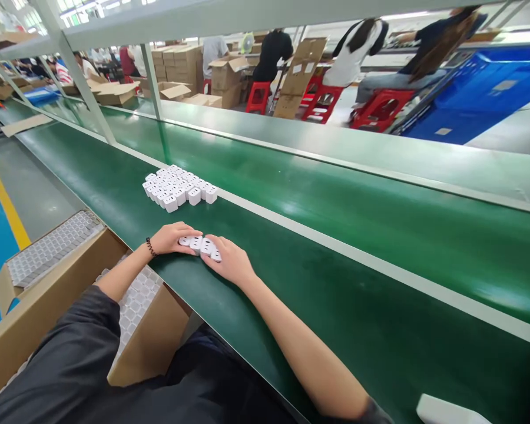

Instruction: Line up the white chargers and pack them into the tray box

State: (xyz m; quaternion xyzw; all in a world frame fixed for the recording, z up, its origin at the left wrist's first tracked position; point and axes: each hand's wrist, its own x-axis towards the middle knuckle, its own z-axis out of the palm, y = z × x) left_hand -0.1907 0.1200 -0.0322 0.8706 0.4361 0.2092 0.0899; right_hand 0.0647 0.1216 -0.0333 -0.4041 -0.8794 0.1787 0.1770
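Several small white charger blocks (206, 247) with dark slots sit in a short row on the green bench, between my two hands. My left hand (173, 239) is closed round the left end of this row. Round the right end, my right hand (231, 259) is curled, its thumb and fingers on either side of the blocks. The two hands nearly meet at the middle of the row. Farther off, a tight cluster of more white charger blocks (176, 185) stands upright on the bench. The undersides of the held blocks are hidden.
Cardboard boxes with trays of clear-wrapped pieces (53, 241) stand at the bench's near left edge. A white strip (335, 241) divides the green bench (291, 318). A white object (450, 410) lies at lower right. Posts hold an overhead beam; seated people and a blue bin (481, 94) are beyond.
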